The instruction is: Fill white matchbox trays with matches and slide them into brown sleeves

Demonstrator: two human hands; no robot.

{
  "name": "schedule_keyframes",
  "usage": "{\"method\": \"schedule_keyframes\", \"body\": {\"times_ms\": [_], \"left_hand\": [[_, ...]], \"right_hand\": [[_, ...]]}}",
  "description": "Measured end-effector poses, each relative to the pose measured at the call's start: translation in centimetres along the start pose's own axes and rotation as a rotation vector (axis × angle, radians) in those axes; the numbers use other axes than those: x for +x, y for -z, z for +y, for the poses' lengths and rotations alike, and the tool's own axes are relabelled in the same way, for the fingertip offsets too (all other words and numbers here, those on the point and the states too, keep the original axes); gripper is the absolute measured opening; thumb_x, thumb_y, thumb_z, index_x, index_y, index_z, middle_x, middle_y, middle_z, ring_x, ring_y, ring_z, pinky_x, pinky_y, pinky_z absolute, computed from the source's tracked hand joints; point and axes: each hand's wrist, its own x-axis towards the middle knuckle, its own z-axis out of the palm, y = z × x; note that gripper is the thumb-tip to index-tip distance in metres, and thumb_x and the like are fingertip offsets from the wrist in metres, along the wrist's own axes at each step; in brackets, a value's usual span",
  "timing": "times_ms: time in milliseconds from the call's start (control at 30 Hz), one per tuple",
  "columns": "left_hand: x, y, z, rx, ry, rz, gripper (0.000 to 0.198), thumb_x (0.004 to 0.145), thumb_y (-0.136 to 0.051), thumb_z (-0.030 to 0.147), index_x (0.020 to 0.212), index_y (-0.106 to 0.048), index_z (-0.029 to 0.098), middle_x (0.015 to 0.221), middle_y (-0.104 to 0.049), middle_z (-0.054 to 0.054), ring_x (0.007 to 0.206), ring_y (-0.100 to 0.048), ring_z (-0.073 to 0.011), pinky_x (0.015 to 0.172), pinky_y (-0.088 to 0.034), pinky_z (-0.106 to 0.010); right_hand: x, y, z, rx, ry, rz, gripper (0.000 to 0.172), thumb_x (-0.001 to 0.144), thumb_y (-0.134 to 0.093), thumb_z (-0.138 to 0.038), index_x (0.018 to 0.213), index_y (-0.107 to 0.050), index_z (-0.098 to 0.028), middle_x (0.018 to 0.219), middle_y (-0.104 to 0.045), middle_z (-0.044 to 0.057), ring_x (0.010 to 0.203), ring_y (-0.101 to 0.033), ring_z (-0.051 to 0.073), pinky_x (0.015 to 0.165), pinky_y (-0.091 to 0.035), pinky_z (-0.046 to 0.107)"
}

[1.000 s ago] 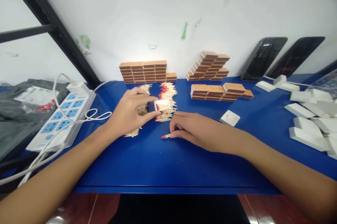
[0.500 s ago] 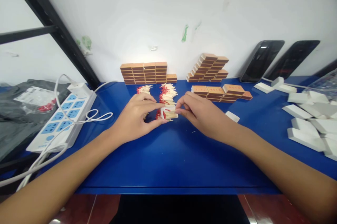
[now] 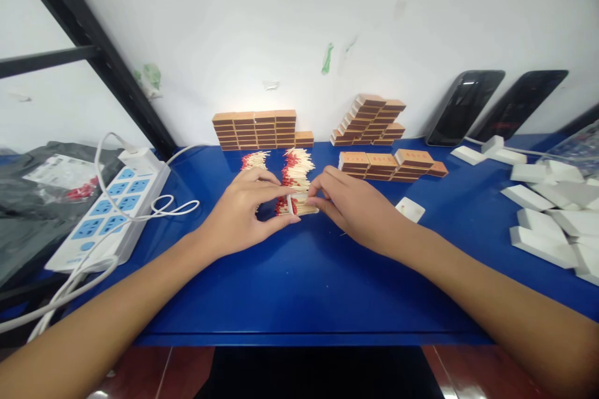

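Note:
Between my two hands, at the near end of a row of red-tipped matches (image 3: 299,165), is a small white tray (image 3: 291,204). My left hand (image 3: 246,208) grips the tray's left end between thumb and fingers. My right hand (image 3: 344,202) is pinched at the tray's right side, over the matches; what its fingertips hold is too small to make out. A second, smaller row of matches (image 3: 254,160) lies behind my left hand and is partly covered by it. Another white tray (image 3: 410,210) lies just right of my right wrist.
Stacked matchboxes (image 3: 255,130) stand by the wall, with more stacks (image 3: 369,119) and a low group (image 3: 381,163) to the right. White trays (image 3: 547,249) are heaped at the right, near two phones (image 3: 465,108). A power strip (image 3: 112,211) with cables lies left.
The white tray between my hands has tilted, so its inside shows less. My right hand has shifted slightly left. More of the loose tray by my right wrist shows.

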Motion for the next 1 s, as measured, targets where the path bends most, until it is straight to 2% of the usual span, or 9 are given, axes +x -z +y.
{"method": "schedule_keyframes", "body": {"times_ms": [433,1000], "left_hand": [[0.02,0.03,0.10,-0.015,0.016,0.003,0.038,0.087,-0.083,0.039,0.122,-0.077,0.025,0.103,-0.075,-0.006,0.106,-0.068,-0.0230,0.098,-0.056,-0.042],[0.09,0.02,-0.07,-0.012,0.020,0.003,0.037,0.086,-0.084,0.041,0.119,-0.078,0.024,0.103,-0.076,-0.006,0.104,-0.068,-0.0223,0.096,-0.056,-0.040]], "right_hand": [[0.01,0.27,-0.20,-0.009,-0.006,0.008,0.015,0.109,-0.047,-0.029,0.103,-0.057,-0.020,0.099,-0.059,0.006,0.080,-0.056,0.018,0.069,-0.040,0.031],[-0.08,0.32,-0.18,-0.031,0.012,0.030,0.012,0.107,-0.053,-0.029,0.103,-0.058,-0.019,0.098,-0.059,0.005,0.078,-0.056,0.018,0.067,-0.039,0.030]]}}
